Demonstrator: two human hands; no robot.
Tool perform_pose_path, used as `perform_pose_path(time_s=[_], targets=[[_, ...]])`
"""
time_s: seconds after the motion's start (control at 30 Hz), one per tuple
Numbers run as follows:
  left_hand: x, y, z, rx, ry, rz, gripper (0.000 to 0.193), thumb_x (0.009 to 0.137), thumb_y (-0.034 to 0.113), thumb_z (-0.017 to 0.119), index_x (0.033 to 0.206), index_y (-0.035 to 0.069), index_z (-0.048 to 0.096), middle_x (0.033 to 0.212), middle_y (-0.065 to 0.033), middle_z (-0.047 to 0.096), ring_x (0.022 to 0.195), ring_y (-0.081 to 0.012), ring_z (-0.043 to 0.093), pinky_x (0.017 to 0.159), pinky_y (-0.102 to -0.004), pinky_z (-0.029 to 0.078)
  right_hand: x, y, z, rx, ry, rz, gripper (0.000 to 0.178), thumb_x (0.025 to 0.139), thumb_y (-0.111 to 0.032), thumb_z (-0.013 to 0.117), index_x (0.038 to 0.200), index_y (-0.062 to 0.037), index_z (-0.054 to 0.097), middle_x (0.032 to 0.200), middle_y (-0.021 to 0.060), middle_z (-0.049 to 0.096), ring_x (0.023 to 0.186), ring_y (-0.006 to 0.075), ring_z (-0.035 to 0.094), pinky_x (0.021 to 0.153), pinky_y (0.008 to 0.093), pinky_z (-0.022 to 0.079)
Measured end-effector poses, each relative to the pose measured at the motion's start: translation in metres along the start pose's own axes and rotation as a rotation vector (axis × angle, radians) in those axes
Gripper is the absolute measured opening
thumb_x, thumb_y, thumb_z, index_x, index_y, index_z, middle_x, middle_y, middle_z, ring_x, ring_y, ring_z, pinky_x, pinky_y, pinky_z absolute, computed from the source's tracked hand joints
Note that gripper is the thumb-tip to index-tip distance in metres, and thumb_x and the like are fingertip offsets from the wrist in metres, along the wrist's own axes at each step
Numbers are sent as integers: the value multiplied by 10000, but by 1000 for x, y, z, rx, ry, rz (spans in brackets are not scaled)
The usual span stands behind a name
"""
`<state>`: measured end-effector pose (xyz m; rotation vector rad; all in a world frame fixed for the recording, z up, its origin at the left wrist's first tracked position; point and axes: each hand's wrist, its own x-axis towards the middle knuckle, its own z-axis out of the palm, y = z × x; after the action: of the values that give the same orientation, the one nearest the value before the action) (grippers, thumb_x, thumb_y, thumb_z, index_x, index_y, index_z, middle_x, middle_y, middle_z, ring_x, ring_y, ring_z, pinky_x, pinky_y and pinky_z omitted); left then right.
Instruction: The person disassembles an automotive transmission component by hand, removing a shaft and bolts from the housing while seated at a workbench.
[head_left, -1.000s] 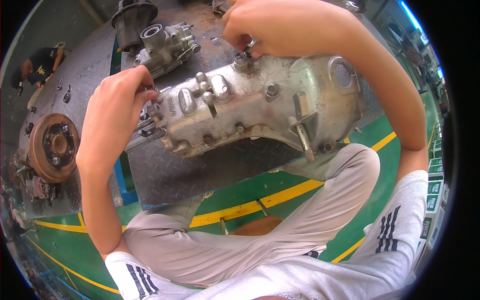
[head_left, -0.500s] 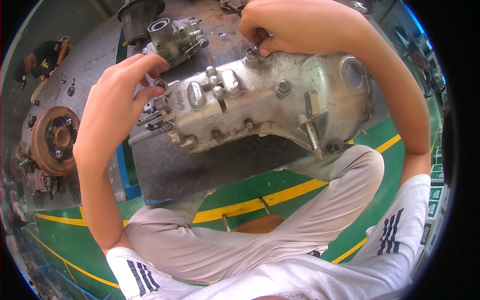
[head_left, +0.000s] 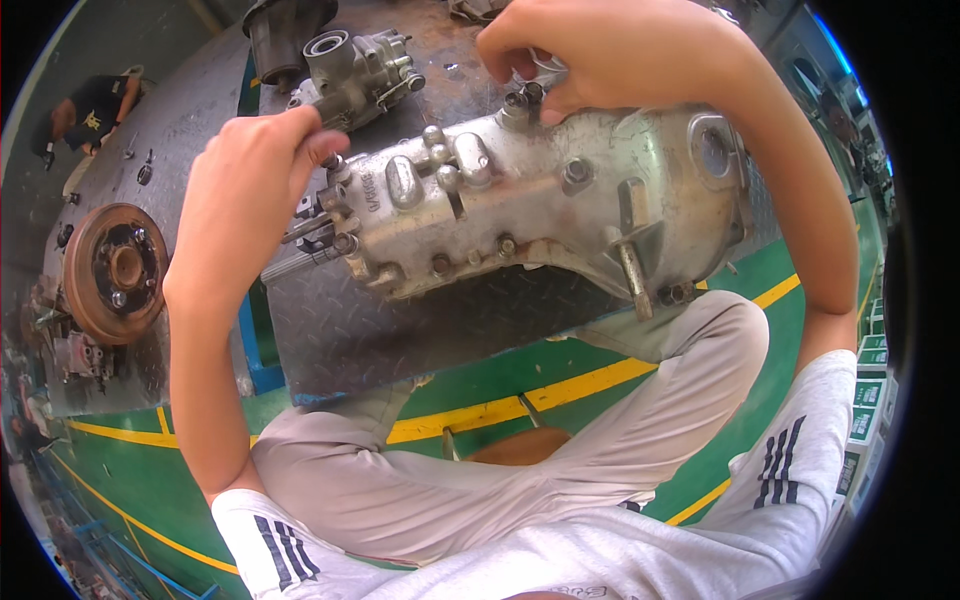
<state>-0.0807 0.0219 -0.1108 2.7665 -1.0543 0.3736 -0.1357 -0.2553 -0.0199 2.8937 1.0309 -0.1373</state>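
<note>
A silver-grey cast gearbox housing (head_left: 530,200) lies on its side across the table, its splined shaft (head_left: 300,266) sticking out at the left end. My left hand (head_left: 240,195) is closed in a pinch over a bolt (head_left: 336,165) at the housing's upper left corner; what lies between the fingertips is hidden. Over the housing's far edge bends my right hand (head_left: 600,55), fingers curled and thumb apart, beside a dark-headed fitting (head_left: 518,106). A short pin (head_left: 634,280) juts from the housing's near right side.
Behind the housing stand a smaller metal casting (head_left: 355,75) and a dark cylindrical part (head_left: 285,40). A rusty brake drum (head_left: 115,270) sits at the left. Another person (head_left: 95,115) bends over at the far left. My knees are below the metal table's (head_left: 400,350) edge.
The housing has shifted slightly right in view. My left thumb and fingers have drawn together and moved up off the corner bolt. My right thumb has come away from the fitting, widening its gap.
</note>
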Motion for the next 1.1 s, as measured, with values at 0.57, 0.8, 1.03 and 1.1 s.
perform_pose_path(time_s=[0.57,0.8,1.03,1.1], targets=[[-1,-6,10,-207,134,183,144,925,99,700,981,-15,634,802,-150,660,727,-293,637,694,-386,491,6,28,19,38,-23,44,277,797,26,623,1058,29,716,1016,208,716,1032,391,674,893,460,545],[1,3,2,-169,45,-48,213,942,235,705,978,32,650,875,-149,688,861,-373,660,729,-438,507,1,4,6,46,-64,104,269,802,44,623,1054,36,717,1014,195,714,1001,379,684,881,466,549],[-1,0,0,-138,31,80,201,929,205,722,989,27,651,880,-148,686,834,-359,659,727,-445,506,21,-16,-5,-139,-296,429,255,800,28,629,1040,30,715,1037,194,710,1082,368,653,927,451,526],[-1,12,-4,45,11,-159,163,909,145,724,979,21,643,886,-150,685,839,-367,651,733,-450,505,1,-1,-1,-8,-84,104,236,801,22,623,1019,28,713,1043,196,709,1101,363,643,935,445,518]])
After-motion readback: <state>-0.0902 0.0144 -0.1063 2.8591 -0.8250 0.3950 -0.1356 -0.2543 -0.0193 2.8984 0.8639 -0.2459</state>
